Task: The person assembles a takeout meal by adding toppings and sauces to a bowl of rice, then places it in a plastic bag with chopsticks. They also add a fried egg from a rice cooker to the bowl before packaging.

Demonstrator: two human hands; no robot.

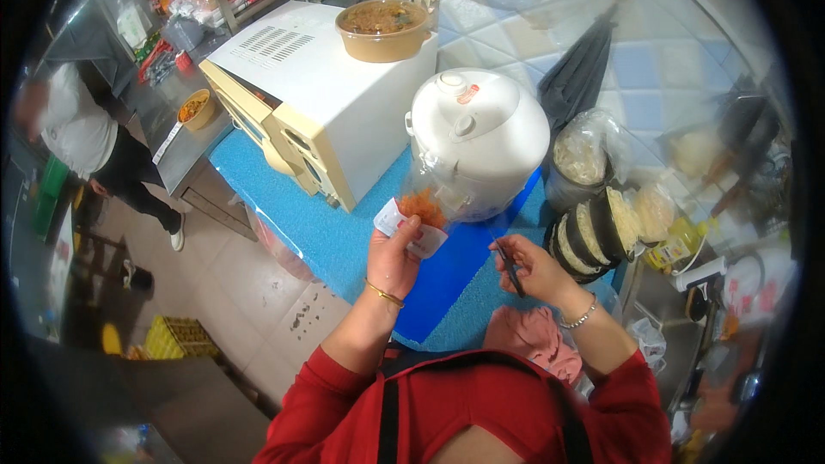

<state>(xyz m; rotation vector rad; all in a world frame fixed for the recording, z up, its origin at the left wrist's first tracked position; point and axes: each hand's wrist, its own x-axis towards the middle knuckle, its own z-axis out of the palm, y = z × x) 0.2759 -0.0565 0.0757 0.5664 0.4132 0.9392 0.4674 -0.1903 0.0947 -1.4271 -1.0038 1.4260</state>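
My left hand (394, 253) pinches a small clear plastic packet of orange shredded food (421, 206), with a white printed label (423, 243) on its lower part. The packet is in front of a white rice cooker (477, 133) with a rounded lid. To the right, my right hand (533, 265) has its fingers closed around a slim black tool (513, 273); its exact kind is hard to make out. Both hands are above a table with a light blue textured cover (331, 245) and a darker blue sheet (434, 292).
A white oven-like appliance (326, 56) at the back left carries a brown bowl of food (382, 30). Stacked black containers (593, 236) stand on the right, near a pink cloth (534, 339). Another person (90, 137) is at the far left, beside a metal counter (176, 155).
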